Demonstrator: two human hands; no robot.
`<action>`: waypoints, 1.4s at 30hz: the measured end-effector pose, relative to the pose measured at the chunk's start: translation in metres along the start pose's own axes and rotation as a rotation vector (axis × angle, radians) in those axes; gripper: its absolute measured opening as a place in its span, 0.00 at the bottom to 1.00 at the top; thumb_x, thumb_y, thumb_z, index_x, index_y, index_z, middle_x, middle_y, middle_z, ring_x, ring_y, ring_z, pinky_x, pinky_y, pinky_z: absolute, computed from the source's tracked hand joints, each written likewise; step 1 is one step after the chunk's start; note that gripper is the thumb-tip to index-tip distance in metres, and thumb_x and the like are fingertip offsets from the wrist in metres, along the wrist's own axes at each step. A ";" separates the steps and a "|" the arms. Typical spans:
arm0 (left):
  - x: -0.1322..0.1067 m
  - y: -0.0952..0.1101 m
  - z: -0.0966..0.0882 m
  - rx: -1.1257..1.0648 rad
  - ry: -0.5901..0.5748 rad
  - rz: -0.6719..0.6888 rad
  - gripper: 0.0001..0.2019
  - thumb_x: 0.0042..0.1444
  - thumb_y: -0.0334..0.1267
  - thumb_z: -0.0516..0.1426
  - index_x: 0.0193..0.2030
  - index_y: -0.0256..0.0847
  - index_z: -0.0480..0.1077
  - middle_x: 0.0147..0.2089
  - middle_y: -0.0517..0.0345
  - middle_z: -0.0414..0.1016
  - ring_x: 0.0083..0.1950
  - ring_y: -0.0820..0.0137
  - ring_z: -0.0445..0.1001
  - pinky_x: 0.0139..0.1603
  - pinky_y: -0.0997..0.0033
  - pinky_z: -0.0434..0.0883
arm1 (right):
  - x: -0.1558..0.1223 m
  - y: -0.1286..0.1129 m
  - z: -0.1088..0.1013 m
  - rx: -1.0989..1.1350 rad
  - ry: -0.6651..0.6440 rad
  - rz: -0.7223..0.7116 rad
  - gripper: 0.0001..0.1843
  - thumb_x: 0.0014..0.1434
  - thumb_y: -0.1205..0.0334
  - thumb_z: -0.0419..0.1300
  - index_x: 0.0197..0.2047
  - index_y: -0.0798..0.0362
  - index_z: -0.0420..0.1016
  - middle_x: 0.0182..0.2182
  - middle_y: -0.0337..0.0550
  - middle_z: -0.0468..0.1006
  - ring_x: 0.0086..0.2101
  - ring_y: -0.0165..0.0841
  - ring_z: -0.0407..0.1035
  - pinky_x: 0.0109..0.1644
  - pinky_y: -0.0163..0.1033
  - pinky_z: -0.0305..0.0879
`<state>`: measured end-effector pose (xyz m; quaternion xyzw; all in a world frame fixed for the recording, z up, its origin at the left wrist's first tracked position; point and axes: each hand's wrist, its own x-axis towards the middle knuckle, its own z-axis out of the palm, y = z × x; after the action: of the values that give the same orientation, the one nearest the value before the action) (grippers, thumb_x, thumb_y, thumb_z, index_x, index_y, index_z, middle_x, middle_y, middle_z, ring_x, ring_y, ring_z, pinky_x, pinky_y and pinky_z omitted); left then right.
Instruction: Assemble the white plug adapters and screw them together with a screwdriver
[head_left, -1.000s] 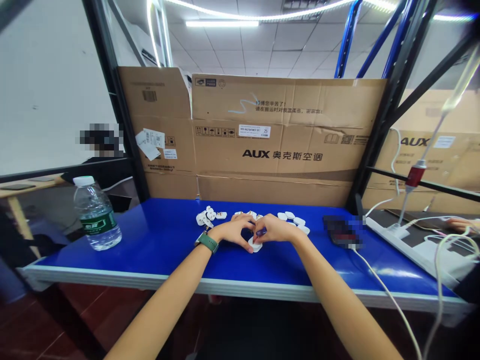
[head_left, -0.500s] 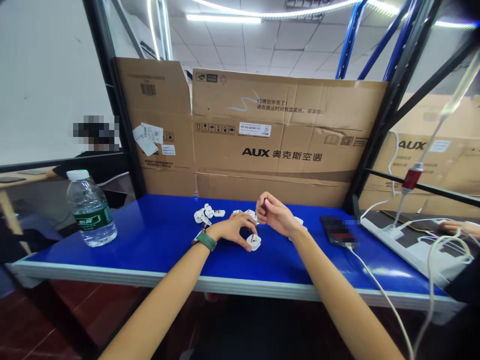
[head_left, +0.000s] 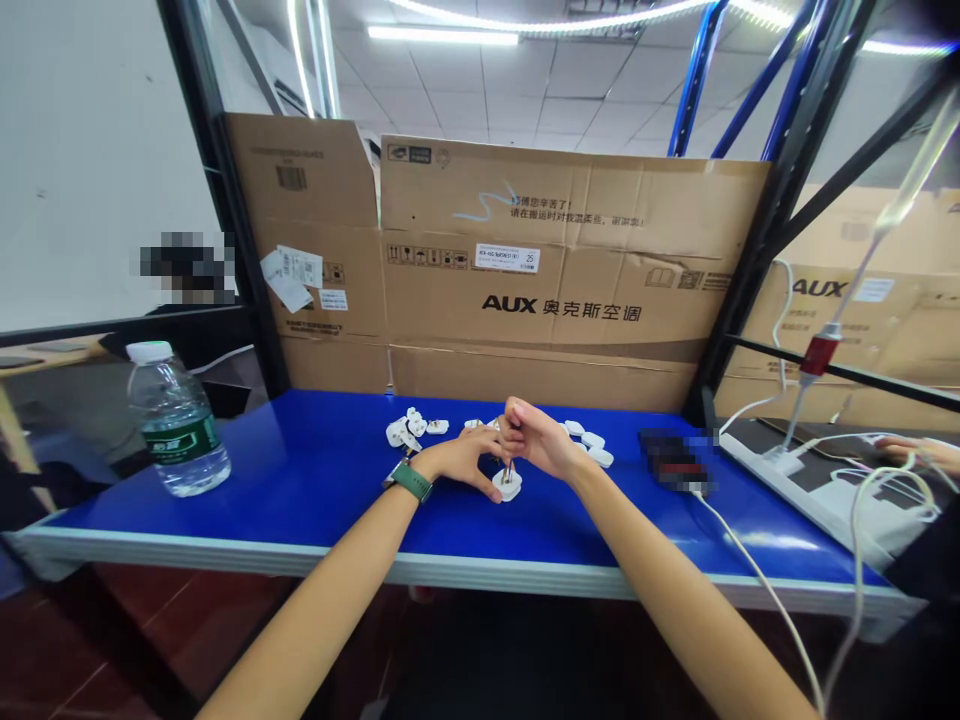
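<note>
one white plug part in hand, mid-bench

pinned down on the blue table (head_left: 300, 480) near its middle, under the closed fingers of the left hand (head_left: 459, 458): the white plug part (head_left: 508, 486). clamped in the right hand (head_left: 544, 440), just above and touching the left: a thin tool (head_left: 510, 468), tip down into the part, too small to name its kind. by the look of it, partway through: one part being worked, a heap of white pieces (head_left: 410, 430) lying behind the left hand, a second heap (head_left: 594, 442) behind the right, impossible to tell finished from unfinished. well apart at far left, a water bottle (head_left: 176, 420).
</note>
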<state>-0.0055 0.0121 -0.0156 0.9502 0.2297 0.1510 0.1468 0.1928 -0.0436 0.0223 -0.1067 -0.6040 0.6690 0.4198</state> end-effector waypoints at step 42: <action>-0.005 0.016 -0.008 -0.040 -0.037 -0.088 0.25 0.43 0.56 0.72 0.48 0.53 0.81 0.63 0.59 0.71 0.68 0.55 0.62 0.72 0.57 0.50 | -0.009 -0.014 -0.024 -0.806 0.060 -0.261 0.21 0.67 0.48 0.59 0.58 0.48 0.78 0.47 0.48 0.76 0.38 0.35 0.72 0.40 0.40 0.73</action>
<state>-0.0060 -0.0021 -0.0038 0.9387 0.2655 0.1313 0.1766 0.2199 -0.0336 0.0262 -0.2043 -0.8132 0.3171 0.4431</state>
